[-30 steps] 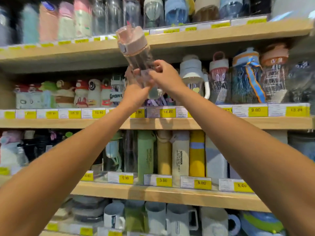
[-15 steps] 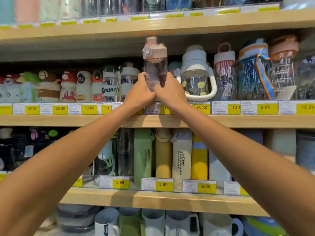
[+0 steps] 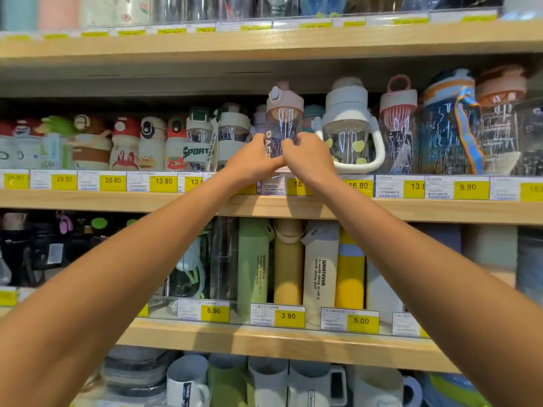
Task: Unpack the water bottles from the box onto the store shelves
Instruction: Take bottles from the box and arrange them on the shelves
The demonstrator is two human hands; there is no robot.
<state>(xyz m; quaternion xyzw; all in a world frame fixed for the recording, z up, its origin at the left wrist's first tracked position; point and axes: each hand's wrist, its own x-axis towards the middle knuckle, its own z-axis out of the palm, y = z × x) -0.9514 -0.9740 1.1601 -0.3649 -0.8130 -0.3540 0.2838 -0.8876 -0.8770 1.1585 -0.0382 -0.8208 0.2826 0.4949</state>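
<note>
Bright even store light, soft blur throughout, wide-angle bending at edges.

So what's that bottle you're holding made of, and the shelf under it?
The bottle looks like clear glossy plastic: you can see through its body, and light streaks shine on it. Its pink lid looks like matte plastic. The shelf looks like pale wood or wood-look board, with faint grain.

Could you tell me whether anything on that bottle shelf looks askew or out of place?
Nothing stands out: the clear pink-lidded plastic bottle is upright in its row, left hand and right hand gripping it.
</note>
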